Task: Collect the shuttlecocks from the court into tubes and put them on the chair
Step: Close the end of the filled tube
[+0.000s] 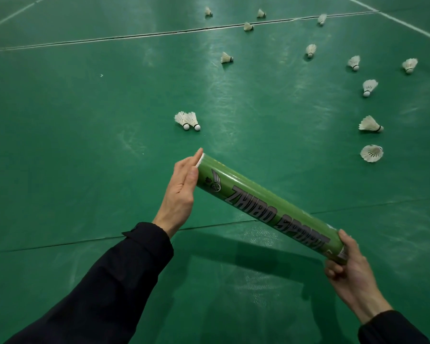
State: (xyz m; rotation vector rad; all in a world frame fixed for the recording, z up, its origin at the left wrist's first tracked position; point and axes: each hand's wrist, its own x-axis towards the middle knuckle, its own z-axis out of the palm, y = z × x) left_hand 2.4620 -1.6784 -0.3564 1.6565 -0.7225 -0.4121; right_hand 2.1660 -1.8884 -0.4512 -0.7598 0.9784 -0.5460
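Note:
A long green shuttlecock tube (pixel 268 209) with grey lettering is held slanted above the court, between my two hands. My left hand (pixel 181 192) presses flat, with straight fingers, against the tube's far upper end. My right hand (pixel 350 266) grips the near lower end with curled fingers. Several white shuttlecocks lie scattered on the green floor beyond. A touching pair (pixel 188 119) lies closest, just past the tube's upper end. Others lie to the right, among them one (pixel 371 153) on its side showing its feathers.
The green court floor (pixel 85 120) has white lines and dark mat seams running across it. More shuttlecocks lie far back near the seam, such as one (pixel 248 26) on it. My dark sleeves fill the lower corners. No chair is in view.

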